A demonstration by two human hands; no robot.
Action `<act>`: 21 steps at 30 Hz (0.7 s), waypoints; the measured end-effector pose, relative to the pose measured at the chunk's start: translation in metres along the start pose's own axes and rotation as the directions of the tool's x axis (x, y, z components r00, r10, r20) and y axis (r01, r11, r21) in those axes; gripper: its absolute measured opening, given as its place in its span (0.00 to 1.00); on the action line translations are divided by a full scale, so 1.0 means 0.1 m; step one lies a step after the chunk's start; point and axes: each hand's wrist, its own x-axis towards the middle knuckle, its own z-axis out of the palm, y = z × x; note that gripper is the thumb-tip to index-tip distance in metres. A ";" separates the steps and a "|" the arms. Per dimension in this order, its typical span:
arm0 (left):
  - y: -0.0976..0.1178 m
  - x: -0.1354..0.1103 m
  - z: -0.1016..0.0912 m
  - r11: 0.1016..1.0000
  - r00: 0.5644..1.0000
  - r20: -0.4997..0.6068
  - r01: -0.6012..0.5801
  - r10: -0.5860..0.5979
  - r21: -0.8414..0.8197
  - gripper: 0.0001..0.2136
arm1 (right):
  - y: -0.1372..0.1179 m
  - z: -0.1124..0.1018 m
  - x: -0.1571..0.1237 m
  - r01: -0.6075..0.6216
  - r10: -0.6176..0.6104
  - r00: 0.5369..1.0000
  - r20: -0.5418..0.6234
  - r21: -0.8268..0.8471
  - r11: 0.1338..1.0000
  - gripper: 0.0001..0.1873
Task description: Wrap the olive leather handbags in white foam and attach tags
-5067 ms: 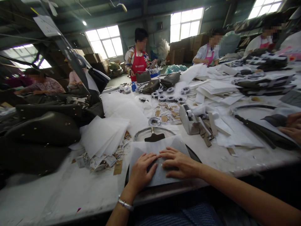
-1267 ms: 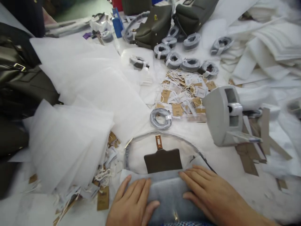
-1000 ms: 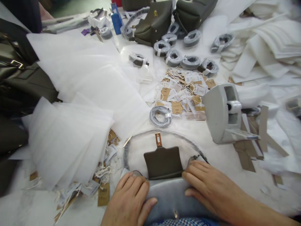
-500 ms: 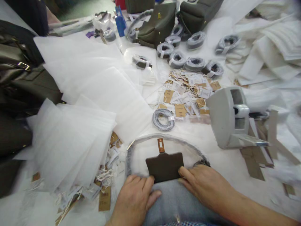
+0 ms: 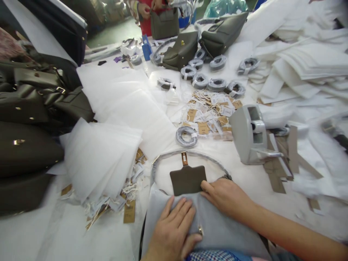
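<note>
A handbag (image 5: 231, 232) lies at the front edge of the table, its front covered by a smooth grey sheet with a small gold clasp (image 5: 200, 230) poking through. Its dark olive flap (image 5: 187, 179), tipped with a gold-framed tab (image 5: 184, 158), is folded back away from me. Behind the flap arches the plastic-wrapped handle (image 5: 195, 154). My left hand (image 5: 174, 226) rests flat on the grey cover, fingers stretched out. With my right hand (image 5: 223, 195) I pinch the bag's upper edge at the flap's right corner; the fingertips are partly hidden.
White foam sheets (image 5: 100, 156) fan out on the left, beside stacked dark bags (image 5: 21, 156). Hang tags (image 5: 202, 127), wrapped strap coils (image 5: 186, 136) and a grey tape dispenser (image 5: 246, 134) lie ahead. Across the table, another person's hands (image 5: 144, 11) hold a bag.
My left hand has moved from the bag's top edge down onto the grey cover and flattened. My right hand stays by the flap corner. The view has shifted, showing more of the bag and the co-worker.
</note>
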 end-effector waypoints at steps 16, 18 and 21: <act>0.09 -0.27 0.04 1.000 0.972 0.233 0.012 -0.012 0.000 0.32 | -0.06 -0.26 0.09 -0.094 0.128 0.982 -0.142 0.226 0.970 0.13; 0.09 -0.28 0.05 1.000 0.975 0.221 0.009 -0.008 -0.001 0.32 | -0.08 -0.34 0.24 -0.116 0.206 0.944 -0.258 0.326 0.938 0.13; 0.10 -0.29 0.06 1.000 0.983 0.185 -0.002 0.000 0.012 0.32 | -0.13 -0.41 0.53 -0.106 0.254 0.910 -0.327 0.407 0.907 0.19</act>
